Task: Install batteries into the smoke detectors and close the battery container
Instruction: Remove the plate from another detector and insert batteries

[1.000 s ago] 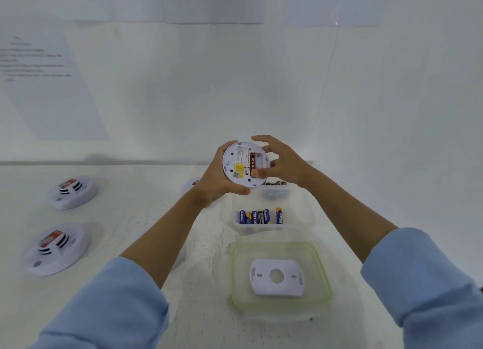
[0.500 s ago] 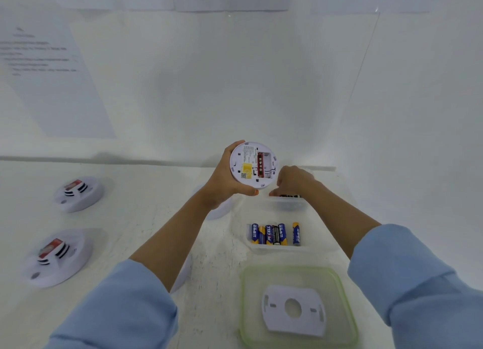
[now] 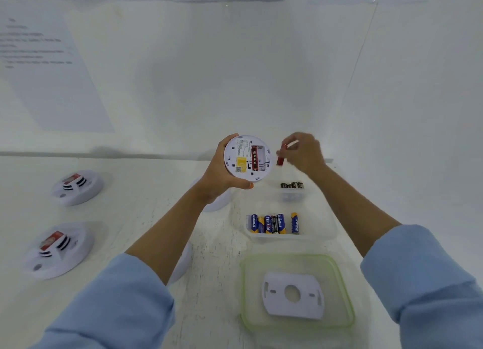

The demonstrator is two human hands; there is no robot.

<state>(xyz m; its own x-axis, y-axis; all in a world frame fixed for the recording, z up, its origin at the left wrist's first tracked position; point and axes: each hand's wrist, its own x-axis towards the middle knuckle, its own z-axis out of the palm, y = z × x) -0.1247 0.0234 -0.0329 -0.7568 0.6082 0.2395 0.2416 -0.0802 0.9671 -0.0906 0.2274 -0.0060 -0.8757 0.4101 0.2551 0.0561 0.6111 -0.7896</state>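
Bare tabletop (image 3: 136, 204) lies left of the forearm (image 3: 170, 231); white discs (image 3: 183, 265), perhaps detectors, crowd beneath.

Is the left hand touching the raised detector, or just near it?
Touching. The head view shows the left hand gripping the detector, with the thumb curled over its lower rim and a fingertip on its top edge.

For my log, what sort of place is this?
Likely a staged workbench booth, not a home: a white table with plain wall panels, printed sheets taped up, and several smoke detectors laid out.
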